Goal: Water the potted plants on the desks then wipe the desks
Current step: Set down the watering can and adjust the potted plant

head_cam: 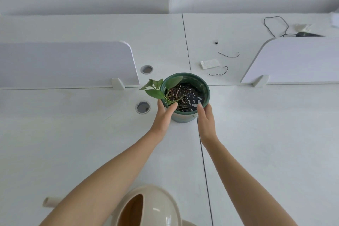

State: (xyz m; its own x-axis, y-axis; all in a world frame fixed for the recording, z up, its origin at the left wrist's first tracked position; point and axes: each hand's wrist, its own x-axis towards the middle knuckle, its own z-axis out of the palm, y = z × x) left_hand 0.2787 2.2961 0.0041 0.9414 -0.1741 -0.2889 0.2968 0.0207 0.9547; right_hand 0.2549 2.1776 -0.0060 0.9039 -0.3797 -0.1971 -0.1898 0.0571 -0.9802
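A green pot (pixel 205 88) with dark wet soil and a small leafy plant (pixel 156 88) stands where the white desks (pixel 73 143) meet. My left hand (pixel 164 115) grips the pot's left side, thumb over the rim. My right hand (pixel 206 121) presses against its right side, fingers on the rim. A cream watering can (pixel 152 207) stands on the desk near the bottom edge, its spout (pixel 48 202) pointing left under my left forearm.
White divider panels rise at left (pixel 64 62) and right (pixel 297 60). Two round cable holes (pixel 143 107) lie left of the pot. On the far right desk lie a white pad (pixel 210 64), black cord scraps (pixel 229 55) and a black cable (pixel 275 25).
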